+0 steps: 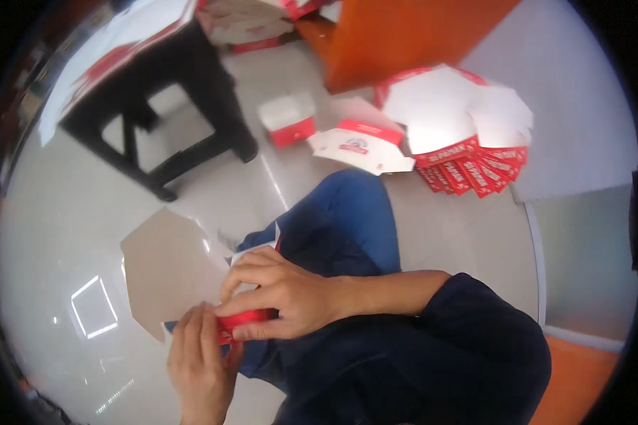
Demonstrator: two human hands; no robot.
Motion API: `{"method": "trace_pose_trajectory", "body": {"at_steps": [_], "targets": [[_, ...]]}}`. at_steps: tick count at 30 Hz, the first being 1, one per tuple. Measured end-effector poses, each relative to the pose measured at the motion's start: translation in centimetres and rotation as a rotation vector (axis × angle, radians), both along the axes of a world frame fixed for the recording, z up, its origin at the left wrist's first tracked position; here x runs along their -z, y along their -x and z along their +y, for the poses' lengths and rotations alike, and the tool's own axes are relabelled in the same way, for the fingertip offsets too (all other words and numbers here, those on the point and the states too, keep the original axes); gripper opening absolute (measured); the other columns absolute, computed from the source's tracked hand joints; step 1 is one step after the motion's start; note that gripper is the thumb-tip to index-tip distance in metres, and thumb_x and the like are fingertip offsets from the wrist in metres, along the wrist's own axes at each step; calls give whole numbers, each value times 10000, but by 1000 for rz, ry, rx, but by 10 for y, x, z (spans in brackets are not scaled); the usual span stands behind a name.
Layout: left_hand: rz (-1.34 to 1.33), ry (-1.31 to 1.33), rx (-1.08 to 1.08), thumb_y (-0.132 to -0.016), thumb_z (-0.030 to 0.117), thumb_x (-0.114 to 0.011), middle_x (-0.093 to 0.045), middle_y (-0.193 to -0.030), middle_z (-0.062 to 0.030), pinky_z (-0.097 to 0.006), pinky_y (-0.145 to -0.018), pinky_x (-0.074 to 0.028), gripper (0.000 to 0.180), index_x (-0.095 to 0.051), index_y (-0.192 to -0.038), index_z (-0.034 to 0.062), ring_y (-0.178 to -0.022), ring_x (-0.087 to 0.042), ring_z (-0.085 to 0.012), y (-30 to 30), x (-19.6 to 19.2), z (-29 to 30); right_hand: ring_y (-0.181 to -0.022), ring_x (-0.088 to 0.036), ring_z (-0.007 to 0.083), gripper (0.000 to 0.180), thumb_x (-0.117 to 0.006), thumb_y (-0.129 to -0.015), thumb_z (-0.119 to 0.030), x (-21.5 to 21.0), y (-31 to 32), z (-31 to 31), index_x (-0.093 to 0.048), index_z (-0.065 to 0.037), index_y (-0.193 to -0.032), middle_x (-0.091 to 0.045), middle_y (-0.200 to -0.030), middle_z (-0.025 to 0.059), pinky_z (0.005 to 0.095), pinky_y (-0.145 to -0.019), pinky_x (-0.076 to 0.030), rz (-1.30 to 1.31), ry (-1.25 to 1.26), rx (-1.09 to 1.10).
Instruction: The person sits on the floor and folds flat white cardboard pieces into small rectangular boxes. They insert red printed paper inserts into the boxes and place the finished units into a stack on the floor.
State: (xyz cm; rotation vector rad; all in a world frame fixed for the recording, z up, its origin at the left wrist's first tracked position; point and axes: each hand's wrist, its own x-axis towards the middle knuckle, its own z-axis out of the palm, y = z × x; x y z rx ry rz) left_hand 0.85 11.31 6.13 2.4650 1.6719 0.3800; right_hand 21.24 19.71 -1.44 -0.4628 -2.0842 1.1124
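Observation:
A red-and-white cardboard box (247, 321) is between my two hands over my lap, its white flap standing up behind my right fingers. My right hand (290, 294) reaches across from the right, its thumb on the red side and its fingers curled over the top. At the box's near left corner, my left hand (197, 354) pinches the red card between thumb and fingers. Much of the box is hidden behind both hands. Beside them on the left, a plain tan sheet of card (166, 269) lies on the floor.
Ahead on the tiled floor sit a small red-and-white box (288, 122) and a partly folded box (361, 145). A fanned stack of red-and-white cartons (439, 113) is at the right. A black stool (198, 78) stands far left, near an orange panel (404, 39).

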Motion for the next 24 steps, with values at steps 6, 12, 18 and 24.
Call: {"method": "trace_pose_trajectory", "body": {"at_steps": [6,12,18,24], "targets": [[-927,144,-410,-680,40,-876,-676,-1210,-163,-409,-908,-567,654,-598,-1265,-56,-1064,-686,-304,34,48,-13,-1485,-306,401,1316,-977,-644,-443,23,-70,32,-169,-10,-1588,-319,-1581,279,470,-1236,-232,-99,194,636],[-1298,531,-467,-666,206,-982,-546,-1453,-171,-417,-1116,-430,1000,-449,-1486,-3,-1341,-527,-249,22,135,-9,-1142,-630,276,182,-830,-807,-76,-6,-111,49,-769,-33,-973,-669,-1132,122,417,-1024,-464,-32,151,309],[-1061,70,-286,-836,475,-775,-282,-1607,-219,-461,-1230,-206,1024,-233,-1574,17,-1502,-267,-347,29,105,21,-1063,-598,303,114,-778,-841,-85,-15,-82,39,-704,-49,-921,-638,-1086,93,427,-956,-464,-291,-43,-68],[-1116,491,-77,-910,124,-702,-643,-904,-70,-368,-898,-433,156,-561,-931,60,-842,-600,-182,2,102,13,-1075,-582,280,205,-826,-795,-125,-28,-68,22,-711,-82,-959,-635,-1125,88,394,-950,-431,-469,-66,-6]]}}
